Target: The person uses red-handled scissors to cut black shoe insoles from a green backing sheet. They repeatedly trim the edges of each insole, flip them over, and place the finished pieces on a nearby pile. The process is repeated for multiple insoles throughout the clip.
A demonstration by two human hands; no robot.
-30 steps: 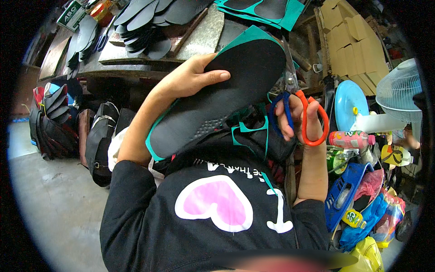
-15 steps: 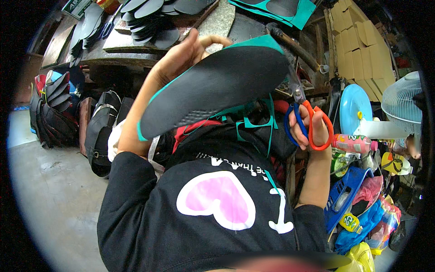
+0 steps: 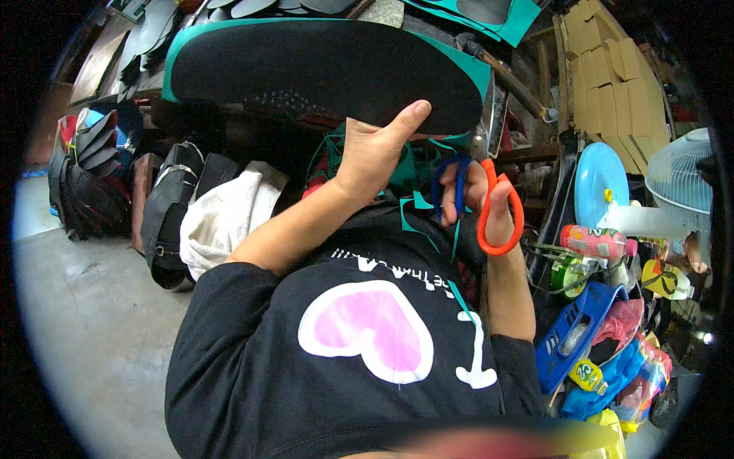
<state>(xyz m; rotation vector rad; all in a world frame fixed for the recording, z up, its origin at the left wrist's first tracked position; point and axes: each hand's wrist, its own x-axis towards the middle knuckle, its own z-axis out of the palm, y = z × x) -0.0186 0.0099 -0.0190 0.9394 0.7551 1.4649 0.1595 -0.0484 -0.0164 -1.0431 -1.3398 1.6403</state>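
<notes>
A long black insole [image 3: 329, 73], with a teal margin along its upper edge and both ends, is raised in front of me. My left hand [image 3: 375, 149] grips its lower edge, thumb on the black face and fingers hidden behind. Scissors [image 3: 518, 218] with one red-orange and one blue handle loop are in my right hand [image 3: 478, 195], close to the insole's right end. The loops stand apart; the blades are mostly hidden by the insole. Thin teal offcuts [image 3: 410, 218] hang over my lap.
Black insole pieces [image 3: 252, 6] and teal sheets [image 3: 508, 21] lie on the bench beyond. A white cloth [image 3: 218, 222] and a bundle of black pieces [image 3: 88, 183] are at left. On the right are cardboard boxes [image 3: 612, 99], a fan [image 3: 680, 180] and a blue basket [image 3: 577, 333].
The insole has swung leftward and up, turning nearly level. My left hand has shifted from its far edge to its near edge. The right hand with the scissors has moved left.
</notes>
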